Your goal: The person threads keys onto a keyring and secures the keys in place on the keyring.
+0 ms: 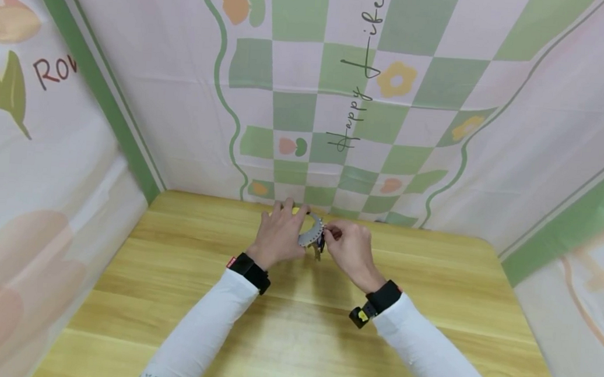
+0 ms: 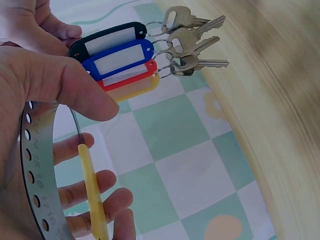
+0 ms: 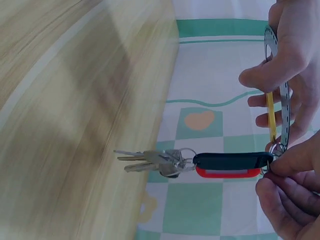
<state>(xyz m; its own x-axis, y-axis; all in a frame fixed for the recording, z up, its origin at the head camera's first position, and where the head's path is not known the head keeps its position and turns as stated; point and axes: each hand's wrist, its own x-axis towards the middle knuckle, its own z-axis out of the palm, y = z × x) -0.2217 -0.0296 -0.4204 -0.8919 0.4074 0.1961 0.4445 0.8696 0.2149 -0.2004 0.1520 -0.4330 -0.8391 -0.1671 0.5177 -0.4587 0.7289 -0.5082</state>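
Observation:
My left hand [image 1: 279,232] holds a large flat metal key ring [image 2: 37,165] upright, its band punched with holes and stamped with numbers. A yellow grip [image 2: 92,192] forms part of that ring, close to my left fingers. My right hand [image 1: 352,249] pinches at the tag ends by the ring's rim, around small wire loops [image 3: 277,148]. Black [image 2: 107,40], blue [image 2: 117,58], red [image 3: 227,173] and yellow key tags hang together there. Several silver keys [image 2: 182,42] dangle from their far ends. Fingers partly cover the pinched spot.
A wooden table [image 1: 291,339] lies under both hands. Its far edge meets a printed cloth [image 1: 297,112] with green checks, and more cloth hangs at both sides. Each wrist wears a black strap [image 1: 385,297].

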